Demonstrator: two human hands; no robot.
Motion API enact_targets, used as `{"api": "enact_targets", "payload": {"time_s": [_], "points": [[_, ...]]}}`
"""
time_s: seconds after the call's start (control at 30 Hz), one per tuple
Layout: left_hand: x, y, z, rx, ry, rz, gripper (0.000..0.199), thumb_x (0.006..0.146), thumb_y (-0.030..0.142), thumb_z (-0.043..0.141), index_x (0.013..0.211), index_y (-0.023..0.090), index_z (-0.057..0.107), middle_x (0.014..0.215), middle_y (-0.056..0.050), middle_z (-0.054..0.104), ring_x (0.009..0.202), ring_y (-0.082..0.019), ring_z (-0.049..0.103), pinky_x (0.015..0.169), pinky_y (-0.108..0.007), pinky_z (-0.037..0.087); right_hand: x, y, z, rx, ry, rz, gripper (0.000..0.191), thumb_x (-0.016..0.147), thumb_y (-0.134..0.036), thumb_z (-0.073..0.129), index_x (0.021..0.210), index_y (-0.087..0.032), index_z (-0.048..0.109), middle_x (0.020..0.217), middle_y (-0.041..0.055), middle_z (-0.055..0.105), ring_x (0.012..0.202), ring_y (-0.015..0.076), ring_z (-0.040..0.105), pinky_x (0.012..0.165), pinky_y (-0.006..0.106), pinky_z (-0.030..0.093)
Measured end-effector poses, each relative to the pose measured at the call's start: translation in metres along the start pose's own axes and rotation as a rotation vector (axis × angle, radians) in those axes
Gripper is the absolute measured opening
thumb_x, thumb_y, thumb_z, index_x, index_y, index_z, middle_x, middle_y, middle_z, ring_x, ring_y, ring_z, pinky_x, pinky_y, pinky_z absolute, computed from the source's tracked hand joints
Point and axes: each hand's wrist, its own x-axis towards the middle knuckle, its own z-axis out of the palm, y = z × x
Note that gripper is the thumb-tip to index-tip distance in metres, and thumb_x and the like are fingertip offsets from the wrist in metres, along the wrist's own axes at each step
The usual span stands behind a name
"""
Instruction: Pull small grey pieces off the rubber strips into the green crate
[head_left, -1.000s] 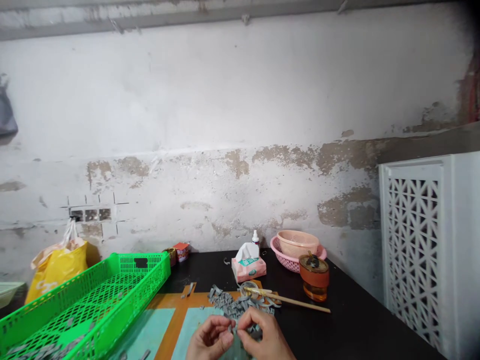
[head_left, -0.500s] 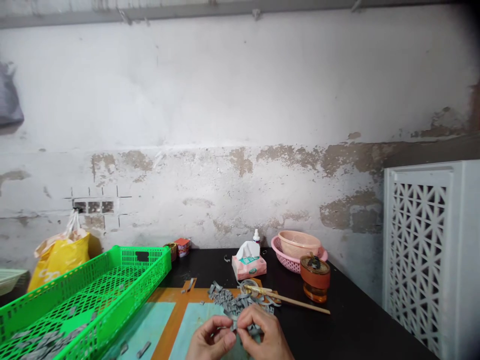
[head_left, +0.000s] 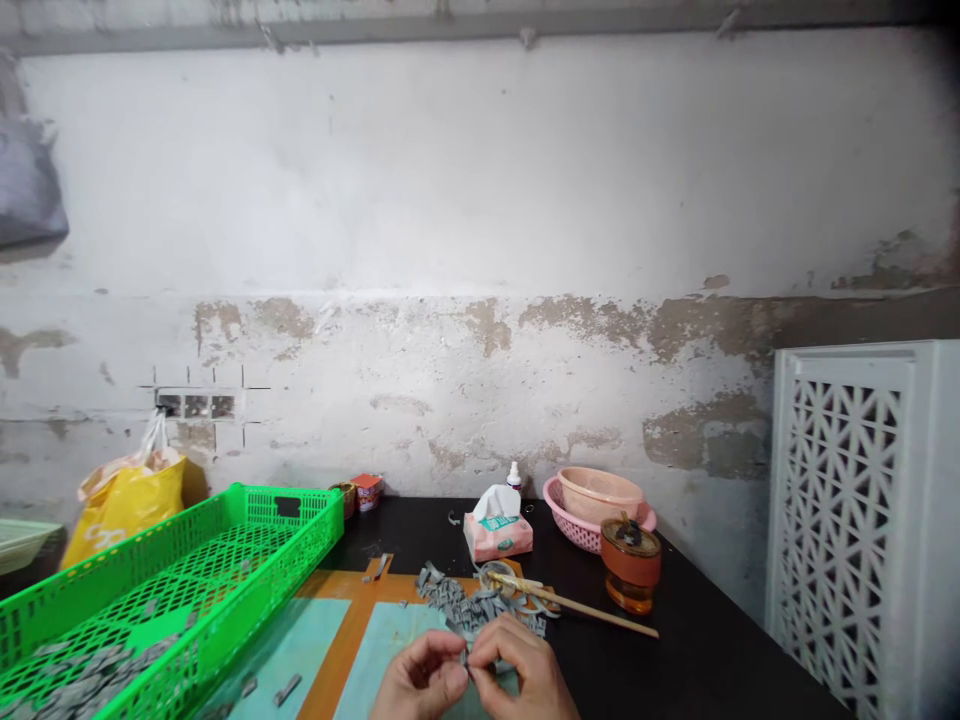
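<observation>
Two hands, fingers pinched closed — on a grey piece (seemingly), grey strips beyond

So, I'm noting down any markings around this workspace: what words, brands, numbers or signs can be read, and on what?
Yellow plastic bag: large white lettering, perhaps "CO"; the rest is unclear.
Pink tissue box: pale lettering on teal, too blurred to read.
White-capped bottle: label too small to read.
Small red container: printed pattern, no words legible.
</observation>
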Motion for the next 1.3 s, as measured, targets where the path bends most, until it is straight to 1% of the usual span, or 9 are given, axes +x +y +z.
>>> {"api": "enact_targets", "payload": {"time_s": [0.1, 0.2, 0.37, 0.5, 0.7, 0.8, 1.0, 1.13, 1.3], "points": [[-0.001, 0.001, -0.001, 0.045, -0.033, 0.011, 0.041, 0.041, 0.039, 0.091, 0.068, 0.015, 0.071, 0.052, 0.005, 0.055, 0.05, -0.008, 0.043, 0.053, -0.02, 0.032, -0.002, 0.002, -0.003, 0.061, -0.068, 0.096, 0.012, 0.075, -0.011, 0.059, 0.071, -0.019, 0.067, 0.073, 0.0036, 0.065, 0.07, 0.0161, 0.061, 0.064, 0.025, 0.045], [-0.003, 0.008, -0.002, 0.102, -0.077, 0.02, 0.04, 0.044, 0.039, 0.09, 0.069, 0.015, 0.07, 0.05, 0.006, 0.052, 0.049, -0.007, 0.04, 0.052, -0.019, 0.029, -0.003, 0.003, -0.004, 0.231, -0.108, 0.247, 0.011, 0.076, -0.016, 0.061, 0.074, -0.02, 0.071, 0.074, 0.0035, 0.064, 0.069, 0.0163, 0.061, 0.063, 0.025, 0.046], [-0.002, 0.015, -0.003, 0.2, -0.122, 0.021, 0.039, 0.044, 0.038, 0.089, 0.066, 0.015, 0.068, 0.048, 0.007, 0.05, 0.048, -0.007, 0.039, 0.051, -0.02, 0.028, -0.005, 0.007, -0.002, 0.534, -0.132, 0.499, 0.011, 0.072, -0.023, 0.065, 0.078, -0.017, 0.072, 0.069, 0.001, 0.061, 0.058, 0.0128, 0.057, 0.056, 0.024, 0.044], [-0.004, 0.009, 0.0, 0.25, -0.165, 0.028, 0.037, 0.044, 0.036, 0.089, 0.065, 0.014, 0.068, 0.047, 0.006, 0.052, 0.048, -0.008, 0.041, 0.051, -0.021, 0.027, -0.006, 0.01, 0.0, 0.626, -0.153, 0.677, 0.032, 0.062, -0.024, 0.073, 0.091, -0.016, 0.063, 0.058, -0.0054, 0.057, 0.048, 0.0097, 0.052, 0.052, 0.023, 0.041], [-0.007, 0.009, 0.002, 0.282, -0.175, 0.041, 0.032, 0.053, 0.038, 0.085, 0.069, 0.014, 0.073, 0.059, -0.001, 0.065, 0.057, -0.014, 0.052, 0.058, -0.024, 0.036, -0.007, 0.01, 0.002, 0.523, -0.116, 0.679, 0.033, 0.062, -0.022, 0.072, 0.092, -0.016, 0.06, 0.055, -0.0071, 0.056, 0.046, 0.0089, 0.05, 0.05, 0.021, 0.038], [-0.005, 0.01, 0.0, 0.248, -0.172, 0.015, 0.031, 0.056, 0.04, 0.084, 0.068, 0.014, 0.073, 0.058, 0.0, 0.065, 0.056, -0.013, 0.052, 0.057, -0.024, 0.036, -0.005, 0.007, -0.002, 0.516, -0.109, 0.646, 0.032, 0.064, -0.024, 0.073, 0.092, -0.015, 0.062, 0.057, -0.0058, 0.057, 0.049, 0.0093, 0.051, 0.051, 0.021, 0.038], [-0.005, 0.01, 0.0, 0.12, -0.144, -0.079, 0.031, 0.052, 0.035, 0.087, 0.062, 0.014, 0.065, 0.052, 0.002, 0.062, 0.047, -0.008, 0.048, 0.05, -0.02, 0.033, -0.002, 0.004, -0.02, 0.63, -0.28, 0.622, 0.032, 0.073, -0.043, 0.068, 0.085, -0.013, 0.071, 0.06, 0.0004, 0.063, 0.054, 0.0115, 0.056, 0.056, 0.024, 0.044], [-0.009, 0.011, 0.003, 0.051, -0.148, -0.143, 0.03, 0.054, 0.03, 0.087, 0.063, 0.015, 0.063, 0.056, 0.0, 0.066, 0.049, -0.009, 0.053, 0.052, -0.02, 0.034, -0.003, 0.002, -0.024, 0.758, -0.33, 0.633, 0.034, 0.07, -0.041, 0.071, 0.092, -0.015, 0.073, 0.071, 0.0045, 0.069, 0.063, 0.0155, 0.062, 0.063, 0.028, 0.047], [-0.016, 0.017, 0.009, 0.041, -0.195, -0.169, 0.028, 0.055, 0.028, 0.086, 0.062, 0.015, 0.062, 0.059, 0.0, 0.066, 0.054, -0.011, 0.056, 0.053, -0.02, 0.035, -0.003, 0.001, -0.024, 0.767, -0.341, 0.68, 0.025, 0.067, -0.038, 0.076, 0.077, -0.015, 0.074, 0.063, 0.0015, 0.067, 0.058, 0.0124, 0.06, 0.062, 0.026, 0.046]]}}
